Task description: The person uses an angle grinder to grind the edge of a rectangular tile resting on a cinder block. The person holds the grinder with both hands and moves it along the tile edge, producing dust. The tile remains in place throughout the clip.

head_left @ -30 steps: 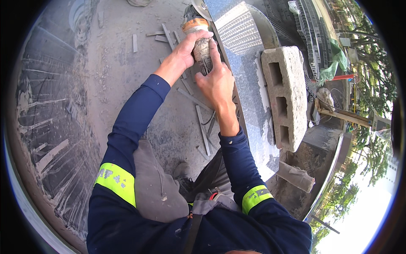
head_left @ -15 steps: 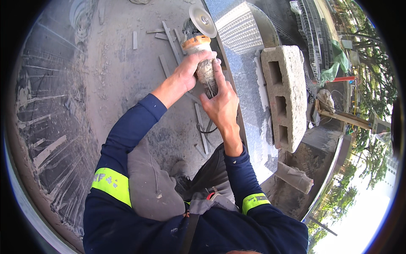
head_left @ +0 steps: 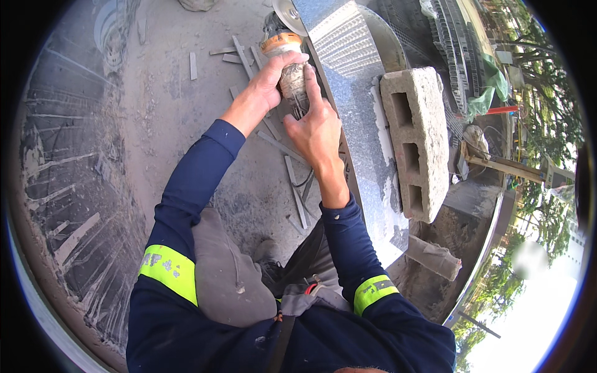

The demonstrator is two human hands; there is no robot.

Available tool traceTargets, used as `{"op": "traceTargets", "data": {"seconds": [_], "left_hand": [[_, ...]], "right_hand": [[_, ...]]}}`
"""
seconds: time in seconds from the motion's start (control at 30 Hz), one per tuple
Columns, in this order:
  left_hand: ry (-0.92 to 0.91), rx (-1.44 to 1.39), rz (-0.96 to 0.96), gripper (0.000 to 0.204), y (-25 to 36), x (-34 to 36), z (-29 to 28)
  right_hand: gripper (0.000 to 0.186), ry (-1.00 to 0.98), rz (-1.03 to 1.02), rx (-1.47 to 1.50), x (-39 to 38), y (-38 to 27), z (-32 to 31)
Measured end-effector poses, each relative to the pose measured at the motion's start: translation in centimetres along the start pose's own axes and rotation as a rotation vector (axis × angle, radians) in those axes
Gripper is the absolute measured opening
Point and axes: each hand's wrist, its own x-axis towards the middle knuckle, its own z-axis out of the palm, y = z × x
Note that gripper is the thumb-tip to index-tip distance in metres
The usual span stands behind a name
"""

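A dust-covered angle grinder (head_left: 294, 81) with an orange collar is in both my hands, out at arm's length. My left hand (head_left: 267, 86) is wrapped round the front of its body, just behind the collar. Farther back, my right hand (head_left: 317, 127) grips the body, its index finger stretched along the side. The round metal disc (head_left: 288, 13) is at the far end, partly cut off by the picture's upper rim. It lies at the edge of a grey speckled slab (head_left: 367, 133); whether it touches cannot be told. A cable (head_left: 306, 181) shows below my right hand.
A hollow concrete block (head_left: 432, 140) lies on the slab to the right. Narrow offcut strips (head_left: 292, 180) are scattered on the dusty floor (head_left: 168, 112). A dark stained panel (head_left: 68, 168) stands at the left. Beyond the block are green netting (head_left: 488, 93) and a wooden bar (head_left: 510, 168).
Both hands have moved the grinder away from me and slightly left. Its disc has gone partly out of the picture at the top. My grip looks the same.
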Motion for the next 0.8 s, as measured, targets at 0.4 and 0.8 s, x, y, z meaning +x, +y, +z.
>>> {"op": "traceTargets", "data": {"seconds": [0.4, 0.8], "left_hand": [[0.058, 0.043, 0.005, 0.042, -3.0, -4.4, 1.3], [0.129, 0.072, -0.053, 0.033, -4.4, -4.3, 3.0]], "right_hand": [[0.093, -0.022, 0.001, 0.044, -4.7, 1.2, -1.5], [0.093, -0.049, 0.054, 0.002, -5.8, 2.5, -3.3]]}}
